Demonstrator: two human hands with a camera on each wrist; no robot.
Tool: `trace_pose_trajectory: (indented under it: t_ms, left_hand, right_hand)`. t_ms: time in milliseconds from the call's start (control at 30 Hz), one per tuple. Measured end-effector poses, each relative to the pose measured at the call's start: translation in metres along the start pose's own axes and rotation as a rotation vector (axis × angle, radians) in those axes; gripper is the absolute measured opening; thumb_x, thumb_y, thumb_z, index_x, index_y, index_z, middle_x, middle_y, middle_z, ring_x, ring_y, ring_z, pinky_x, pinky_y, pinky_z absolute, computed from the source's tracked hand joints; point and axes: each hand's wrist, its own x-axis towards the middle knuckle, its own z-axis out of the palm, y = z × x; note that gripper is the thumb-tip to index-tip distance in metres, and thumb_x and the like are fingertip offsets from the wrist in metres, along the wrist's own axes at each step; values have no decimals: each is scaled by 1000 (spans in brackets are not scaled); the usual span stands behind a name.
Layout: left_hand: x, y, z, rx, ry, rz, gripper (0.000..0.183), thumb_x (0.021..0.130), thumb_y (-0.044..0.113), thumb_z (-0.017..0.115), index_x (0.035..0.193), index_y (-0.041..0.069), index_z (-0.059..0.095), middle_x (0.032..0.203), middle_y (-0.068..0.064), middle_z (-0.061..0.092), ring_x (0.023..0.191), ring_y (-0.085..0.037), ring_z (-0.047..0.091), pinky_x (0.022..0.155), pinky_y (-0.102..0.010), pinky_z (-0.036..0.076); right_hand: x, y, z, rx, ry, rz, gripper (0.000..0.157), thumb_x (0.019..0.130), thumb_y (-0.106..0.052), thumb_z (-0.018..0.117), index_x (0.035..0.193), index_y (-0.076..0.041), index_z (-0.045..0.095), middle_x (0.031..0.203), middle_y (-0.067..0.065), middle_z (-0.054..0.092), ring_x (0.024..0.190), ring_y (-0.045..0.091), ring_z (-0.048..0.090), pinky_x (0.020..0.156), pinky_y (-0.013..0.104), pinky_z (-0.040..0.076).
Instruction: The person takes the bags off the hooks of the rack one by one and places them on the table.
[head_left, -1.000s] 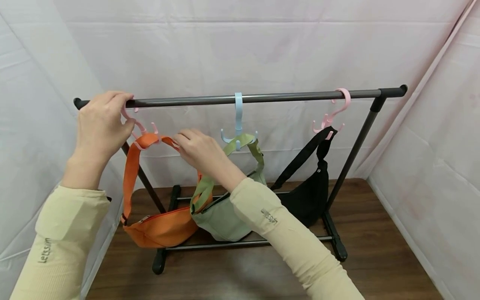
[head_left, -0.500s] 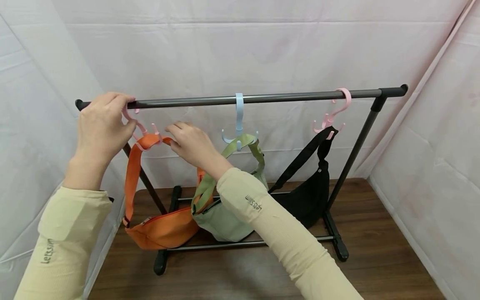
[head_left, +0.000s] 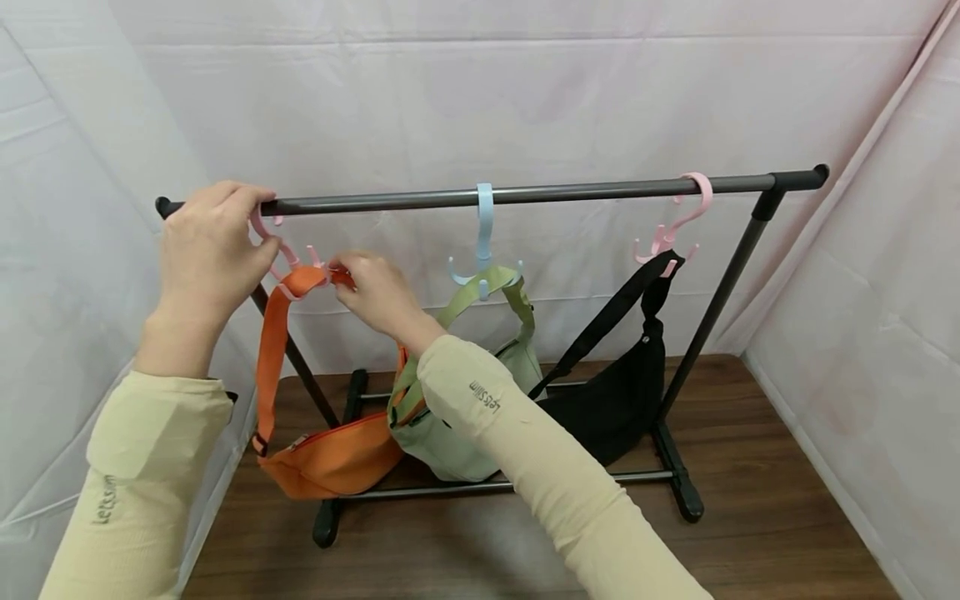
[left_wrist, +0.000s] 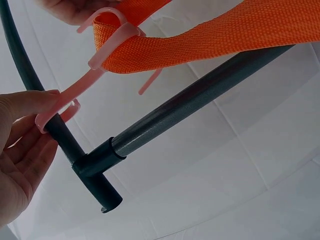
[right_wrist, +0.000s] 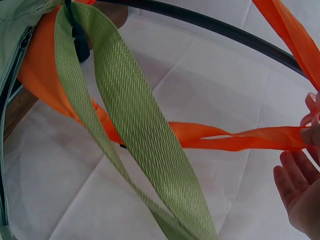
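Observation:
My left hand (head_left: 210, 250) is up at the left end of the rail, pinching a pink hook (left_wrist: 82, 86) that is looped over the bar. From that hook's lower prongs hangs an orange bag (head_left: 339, 460) by its wide strap (left_wrist: 200, 52). My right hand (head_left: 377, 292) pinches the orange strap just right of the prongs, the thumb on the strap in the right wrist view. Behind the right forearm, a pale green bag (head_left: 457, 454) hangs from a blue hook (head_left: 484, 225) mid-rail, its strap (right_wrist: 135, 105) overlapping the orange one in the right wrist view.
A black bag (head_left: 618, 408) hangs from another pink hook (head_left: 686, 218) at the right. The dark metal rack (head_left: 585, 192) stands on a brown wooden surface (head_left: 780, 500). White cloth walls (head_left: 480, 92) enclose the back and sides.
My right hand has slid left along the orange strap, closer to the pink hook's prongs. My left hand keeps its hold on the pink hook.

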Motion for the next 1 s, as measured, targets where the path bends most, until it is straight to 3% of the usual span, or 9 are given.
trace_pose_trajectory:
  t_ms: [367,567,867,1000]
  left_hand:
    - [2,1,-1,0,-4,8,28,71,-8,62,99,-6,65,91,-21,65,79,-38,57,68,-50,47]
    - [1,0,-3,6,-8,1,28,71,-7,61,99,-6,65,92,-21,65,81,-38,58,69,-50,47]
    - [2,-1,0,9,1,15,27,70,-7,63,97,-6,65,90,-21,65,79,-39,57,67,-50,47]
    - [2,-3,0,14,3,23,28,69,-8,62,97,-6,65,89,-21,65,77,-39,57,65,-50,47]
  right_hand:
    - [5,4,3,67,74,13,13,89,-12,57,96,-8,66,96,1,65,80,8,56,69,11,43]
    - [10,1,-4,-9,146,-65,14,89,-11,56,96,-7,68,94,2,66,79,7,57,69,13,44]
    - [16,-13,-21,-88,152,-70,20,92,-13,51,102,-10,68,101,0,67,83,8,58,72,13,44]
    - [15,-22,-23,-139,219,-97,19,91,-14,52,99,-12,69,94,-3,66,77,7,57,66,13,43]
